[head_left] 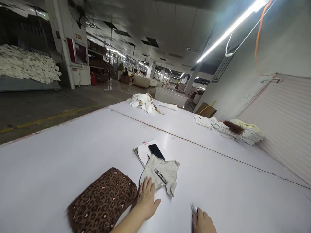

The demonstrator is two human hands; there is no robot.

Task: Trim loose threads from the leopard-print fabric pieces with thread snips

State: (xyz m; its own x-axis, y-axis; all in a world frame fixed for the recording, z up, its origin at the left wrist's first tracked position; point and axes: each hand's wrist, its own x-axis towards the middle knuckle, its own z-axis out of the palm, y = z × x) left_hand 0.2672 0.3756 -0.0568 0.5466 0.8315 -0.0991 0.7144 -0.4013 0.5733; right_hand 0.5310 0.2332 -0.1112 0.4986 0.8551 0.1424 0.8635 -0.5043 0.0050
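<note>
My left hand [146,199] lies flat with fingers stretched out on the white table [73,155], its fingertips touching the edge of a small beige cloth piece [162,173]. A pair of metal thread snips [160,175] rests on that cloth. A brown leopard-print fabric stack [103,202] lies just left of the hand. My right hand [202,221] is closed near the table's front edge around a small shiny metal tool [194,208] that pokes out of the fist.
A black phone [156,151] lies on papers [143,152] behind the cloth. Further back are a white fabric heap [143,102] and, right, stacked pale pieces [240,132] by a ribbed wall. Factory floor and a pile of cream fabric [26,64] are left.
</note>
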